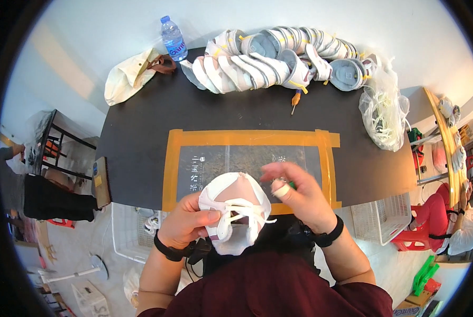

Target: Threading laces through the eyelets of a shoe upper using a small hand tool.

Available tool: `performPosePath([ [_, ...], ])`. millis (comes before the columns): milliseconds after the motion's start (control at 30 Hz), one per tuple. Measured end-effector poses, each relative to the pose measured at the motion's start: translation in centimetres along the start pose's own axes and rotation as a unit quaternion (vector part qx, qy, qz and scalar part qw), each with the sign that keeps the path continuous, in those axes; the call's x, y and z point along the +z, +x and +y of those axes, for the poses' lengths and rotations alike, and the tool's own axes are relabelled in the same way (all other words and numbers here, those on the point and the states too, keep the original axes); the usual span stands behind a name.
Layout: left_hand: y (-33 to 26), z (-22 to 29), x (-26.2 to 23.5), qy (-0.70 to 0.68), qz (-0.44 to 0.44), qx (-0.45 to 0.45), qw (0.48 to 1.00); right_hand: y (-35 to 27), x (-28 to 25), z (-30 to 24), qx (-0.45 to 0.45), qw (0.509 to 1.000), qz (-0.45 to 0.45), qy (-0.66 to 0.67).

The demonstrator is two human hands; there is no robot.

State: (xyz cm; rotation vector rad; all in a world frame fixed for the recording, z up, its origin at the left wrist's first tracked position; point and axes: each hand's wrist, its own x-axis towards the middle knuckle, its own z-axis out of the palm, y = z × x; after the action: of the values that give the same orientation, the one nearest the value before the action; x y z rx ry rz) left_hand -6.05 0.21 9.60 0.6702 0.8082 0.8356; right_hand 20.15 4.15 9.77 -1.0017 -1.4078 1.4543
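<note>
Left hand grasps a laced shoe upper at the worktop's near edge

In the head view, the right hand's curled fingers partly hide a small green thing, and whether that grip is clenched on it or merely bent beside it cannot be told. The left fingers go out of sight beneath the upper. At the far right of the scene another person shows only in part, squeezed toward the dark rim, and at the left rim a cut-off forearm appears.

A clear plastic bag at the worktop's right end holds a tangle of pale strands, probably laces. Left of the worktop, a white crate on the floor contains pale items, hard to make out; a second white crate stands to the right, partly covered by the worktop's edge. A bottle and a cream cloth bag sit at the far left, beside nested rows of shoe uppers.

The left grip is closed on the white and pale pink upper's left side, thumb on top near the laces. The right hand is raised just right of the upper, a pale wrap around one digit. Both wrists wear black bands, and both forearms reach in from the near side. Amber tape borders a clear sheet beyond the hands.
</note>
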Motion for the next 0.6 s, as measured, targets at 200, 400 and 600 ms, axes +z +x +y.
performPosePath([
  [200,-0.8,1.7,0.7,-0.034,-0.072,0.014,0.997,0.1,1.8,-0.3,0.132,0.954,-0.161,0.215],
  [400,0.4,-2.2,3.6,-0.063,0.009,0.352,0.934,0.4,7.4,0.4,0.048,0.828,-0.002,0.558],
  [600,1.7,-4.7,7.3,-0.018,0.146,0.402,0.904,-0.9,9.4,-1.1,0.029,0.909,0.104,0.404],
])
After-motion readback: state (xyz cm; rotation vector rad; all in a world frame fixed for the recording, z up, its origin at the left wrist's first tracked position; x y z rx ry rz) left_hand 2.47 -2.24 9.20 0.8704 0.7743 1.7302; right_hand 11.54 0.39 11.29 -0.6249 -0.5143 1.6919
